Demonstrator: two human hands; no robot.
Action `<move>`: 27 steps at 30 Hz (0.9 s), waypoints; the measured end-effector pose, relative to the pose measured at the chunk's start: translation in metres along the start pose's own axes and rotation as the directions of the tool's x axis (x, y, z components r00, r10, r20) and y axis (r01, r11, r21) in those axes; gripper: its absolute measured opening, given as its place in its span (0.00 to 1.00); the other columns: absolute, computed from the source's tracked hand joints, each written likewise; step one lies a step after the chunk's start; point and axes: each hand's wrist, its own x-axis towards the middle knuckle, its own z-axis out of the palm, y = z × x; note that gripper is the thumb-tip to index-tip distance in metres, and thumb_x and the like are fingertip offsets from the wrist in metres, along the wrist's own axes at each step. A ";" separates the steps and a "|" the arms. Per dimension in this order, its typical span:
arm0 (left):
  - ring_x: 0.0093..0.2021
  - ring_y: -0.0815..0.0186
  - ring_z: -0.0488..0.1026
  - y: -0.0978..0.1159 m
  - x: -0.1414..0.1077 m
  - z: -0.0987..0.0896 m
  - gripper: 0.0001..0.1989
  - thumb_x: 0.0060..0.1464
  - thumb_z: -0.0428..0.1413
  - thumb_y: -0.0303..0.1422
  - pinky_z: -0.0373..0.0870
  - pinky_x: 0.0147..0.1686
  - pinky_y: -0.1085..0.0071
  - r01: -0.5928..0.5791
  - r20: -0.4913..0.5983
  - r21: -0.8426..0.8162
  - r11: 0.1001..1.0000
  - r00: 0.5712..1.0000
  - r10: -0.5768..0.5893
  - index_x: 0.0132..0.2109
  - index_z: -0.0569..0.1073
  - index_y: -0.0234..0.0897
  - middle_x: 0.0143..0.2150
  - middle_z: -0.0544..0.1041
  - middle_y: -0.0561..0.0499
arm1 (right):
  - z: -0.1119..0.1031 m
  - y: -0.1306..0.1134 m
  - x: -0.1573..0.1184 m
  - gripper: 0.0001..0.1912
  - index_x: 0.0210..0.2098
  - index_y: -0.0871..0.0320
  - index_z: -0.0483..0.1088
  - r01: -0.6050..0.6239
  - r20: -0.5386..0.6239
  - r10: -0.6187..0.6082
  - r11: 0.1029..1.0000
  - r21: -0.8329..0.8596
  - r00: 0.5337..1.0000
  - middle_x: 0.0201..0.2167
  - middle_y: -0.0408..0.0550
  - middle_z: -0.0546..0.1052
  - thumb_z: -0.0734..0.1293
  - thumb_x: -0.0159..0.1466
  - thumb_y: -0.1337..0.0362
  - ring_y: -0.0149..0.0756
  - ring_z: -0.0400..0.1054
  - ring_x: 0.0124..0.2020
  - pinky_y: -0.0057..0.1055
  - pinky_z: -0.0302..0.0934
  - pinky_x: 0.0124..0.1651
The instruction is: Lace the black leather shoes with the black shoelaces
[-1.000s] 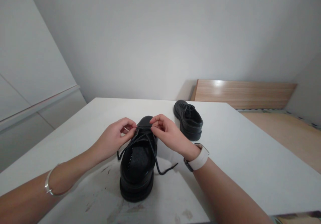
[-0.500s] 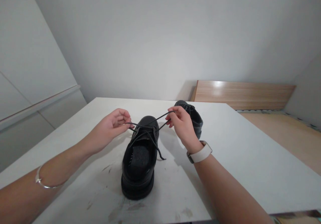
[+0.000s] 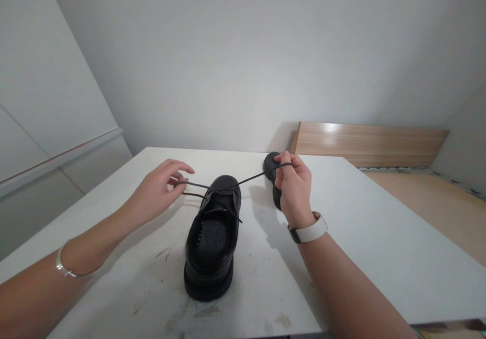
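Observation:
A black lace-up shoe (image 3: pixel 210 248) stands upright in front of me, its heel towards me. My left hand (image 3: pixel 163 184), left of the toe, has a loop of the black shoelace (image 3: pixel 195 184) at its fingers; the index finger is raised and the others curl round the lace. Over on the right, my right hand (image 3: pixel 294 184) pinches another stretch of lace, drawn taut from the shoe. A short lace end hangs over the shoe's opening. The second black shoe (image 3: pixel 270 164) is behind my right hand, which partly hides it.
Both shoes are on a white table (image 3: pixel 364 232) with dark smudges near its front edge. A wooden headboard (image 3: pixel 364 141) and a bed base (image 3: pixel 413 192) lie beyond it on the right. White panels (image 3: pixel 45 101) rise at the left.
My hands have moved apart, the right one farther to the right. The lace on the right has gone from a loop to one taut strand, and the loose end has shortened.

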 end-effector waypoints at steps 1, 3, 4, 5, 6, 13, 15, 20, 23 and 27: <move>0.41 0.59 0.75 -0.001 0.000 -0.001 0.12 0.54 0.56 0.36 0.71 0.45 0.59 0.092 0.040 -0.150 0.984 0.995 -0.087 0.44 0.75 0.36 0.45 0.75 0.43 | 0.000 -0.001 0.000 0.23 0.31 0.57 0.67 -0.026 -0.031 0.028 0.997 0.076 0.999 0.15 0.32 0.55 0.69 0.58 0.42 0.21 0.43 0.15 0.24 0.35 0.18; 0.38 0.59 0.76 0.000 0.000 -0.004 0.11 0.55 0.58 0.38 0.74 0.44 0.60 0.252 0.168 -0.420 0.872 0.966 -0.198 0.42 0.74 0.35 0.37 0.77 0.45 | 0.001 -0.004 0.001 0.21 0.30 0.59 0.69 -0.110 -0.041 0.121 0.973 0.201 0.992 0.16 0.35 0.61 0.70 0.59 0.45 0.20 0.45 0.14 0.24 0.36 0.17; 0.34 0.62 0.75 0.001 -0.001 -0.006 0.10 0.55 0.59 0.37 0.74 0.40 0.64 0.299 0.215 -0.508 0.808 0.952 -0.217 0.40 0.75 0.35 0.32 0.76 0.48 | 0.002 -0.004 0.001 0.20 0.30 0.59 0.69 -0.159 -0.024 0.169 0.959 0.234 0.985 0.16 0.37 0.65 0.69 0.60 0.47 0.20 0.45 0.13 0.23 0.37 0.16; 0.29 0.66 0.72 0.002 -0.001 -0.007 0.09 0.54 0.60 0.36 0.74 0.35 0.68 0.325 0.239 -0.566 0.758 0.944 -0.226 0.39 0.75 0.35 0.26 0.72 0.51 | 0.002 -0.005 0.001 0.18 0.30 0.59 0.70 -0.197 -0.005 0.205 0.946 0.256 0.979 0.17 0.39 0.68 0.68 0.61 0.49 0.20 0.46 0.13 0.24 0.39 0.16; 0.24 0.70 0.67 0.004 -0.002 -0.009 0.08 0.53 0.61 0.35 0.71 0.29 0.73 0.339 0.249 -0.606 0.720 0.940 -0.233 0.38 0.76 0.35 0.22 0.67 0.54 | 0.002 -0.005 0.001 0.15 0.30 0.60 0.70 -0.220 0.021 0.223 0.937 0.270 0.975 0.18 0.41 0.70 0.67 0.62 0.53 0.21 0.48 0.12 0.24 0.41 0.16; 0.18 0.77 0.46 0.011 0.000 -0.020 0.07 0.49 0.62 0.26 0.54 0.15 0.83 0.437 0.328 -0.807 0.397 0.891 -0.313 0.38 0.79 0.32 0.18 0.48 0.61 | 0.005 -0.008 -0.007 0.09 0.36 0.60 0.76 -0.178 0.364 0.049 0.927 0.329 0.930 0.36 0.52 0.82 0.65 0.59 0.67 0.31 0.70 0.29 0.29 0.64 0.32; 0.18 0.76 0.49 0.011 0.000 -0.022 0.09 0.48 0.62 0.25 0.57 0.16 0.83 0.454 0.349 -0.823 0.342 0.878 -0.327 0.40 0.79 0.31 0.19 0.49 0.61 | 0.006 -0.011 -0.010 0.11 0.38 0.59 0.77 -0.171 0.421 0.005 0.919 0.357 0.907 0.39 0.52 0.82 0.64 0.60 0.67 0.33 0.72 0.34 0.31 0.65 0.37; 0.32 0.66 0.70 0.008 -0.002 -0.024 0.10 0.52 0.62 0.33 0.74 0.36 0.72 0.254 0.123 -0.785 0.566 0.958 -0.259 0.41 0.80 0.31 0.24 0.69 0.51 | 0.007 -0.014 -0.015 0.15 0.43 0.58 0.77 -0.167 0.484 -0.045 0.907 0.387 0.874 0.43 0.52 0.81 0.61 0.62 0.64 0.37 0.73 0.42 0.35 0.66 0.45; 0.36 0.64 0.73 0.010 -0.002 -0.024 0.06 0.55 0.60 0.33 0.74 0.42 0.70 0.204 0.045 -0.764 0.612 0.963 -0.264 0.34 0.77 0.33 0.24 0.71 0.51 | 0.007 -0.013 -0.015 0.17 0.45 0.57 0.76 -0.153 0.480 -0.052 0.913 0.378 0.876 0.45 0.52 0.80 0.60 0.63 0.62 0.39 0.73 0.46 0.37 0.67 0.48; 0.18 0.74 0.52 0.019 -0.004 -0.026 0.11 0.63 0.53 0.32 0.62 0.22 0.78 0.303 0.127 -0.774 0.556 0.935 -0.332 0.31 0.73 0.34 0.15 0.53 0.59 | 0.006 -0.016 -0.018 0.18 0.46 0.55 0.76 -0.132 0.489 -0.049 0.935 0.329 0.871 0.49 0.52 0.79 0.59 0.62 0.61 0.41 0.71 0.53 0.40 0.66 0.53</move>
